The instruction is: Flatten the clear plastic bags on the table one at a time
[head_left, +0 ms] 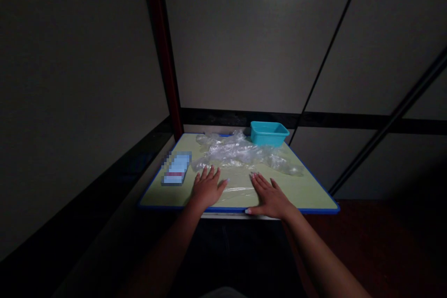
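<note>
Clear, crinkled plastic sheeting spreads over the table, bunched toward the back and flatter near the front edge. My left hand lies palm down on the flatter part, fingers spread. To its right, my right hand also rests palm down, its fingers stretched out and its thumb reaching the table's front edge. A smooth stretch of the film lies between the two hands. Neither hand grips anything.
The small table has a pale yellow-green top and a blue rim. A turquoise plastic basket stands at the back right. A pixelated flat, light-blue object lies at the left. Walls stand behind and to the left.
</note>
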Demonstrator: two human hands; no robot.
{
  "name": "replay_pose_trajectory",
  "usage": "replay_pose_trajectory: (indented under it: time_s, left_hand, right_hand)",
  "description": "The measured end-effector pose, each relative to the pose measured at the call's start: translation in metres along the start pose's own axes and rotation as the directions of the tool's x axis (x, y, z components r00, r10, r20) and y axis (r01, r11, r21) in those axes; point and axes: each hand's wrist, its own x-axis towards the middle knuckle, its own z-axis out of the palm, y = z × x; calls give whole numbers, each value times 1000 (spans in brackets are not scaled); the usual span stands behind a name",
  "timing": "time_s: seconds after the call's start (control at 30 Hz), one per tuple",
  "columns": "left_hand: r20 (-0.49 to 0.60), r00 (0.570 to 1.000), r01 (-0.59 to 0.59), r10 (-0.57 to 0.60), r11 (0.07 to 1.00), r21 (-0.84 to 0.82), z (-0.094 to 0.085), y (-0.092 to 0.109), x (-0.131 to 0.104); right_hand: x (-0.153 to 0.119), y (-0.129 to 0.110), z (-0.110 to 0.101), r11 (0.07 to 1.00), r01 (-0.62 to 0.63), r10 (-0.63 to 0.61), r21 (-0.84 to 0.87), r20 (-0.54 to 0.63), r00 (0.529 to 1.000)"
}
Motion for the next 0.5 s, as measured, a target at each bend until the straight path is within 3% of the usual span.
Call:
replay_pose_trajectory:
  time_s: [0.13,0.27,0.37,0.5]
  left_hand:
    - [3,1000,16,-16,1000,-3,0,0,1]
    - [-16,1000,22,-22,1000,6,0,1,0]
    - [-41,998,-47,48,999,27,-1,1,-2]
    - [9,994,-107,107,993,40,-3,0,-2]
  right_hand:
    - [1,-4,-10,996,-42,41,73,18,999]
    - [15,-27,-17,989,-102,112,110,-92,989]
    - [33,-48,-11,992,-8,20,126,-100,995]
    - [50,-62,2,990,-27,42,136,-111,993]
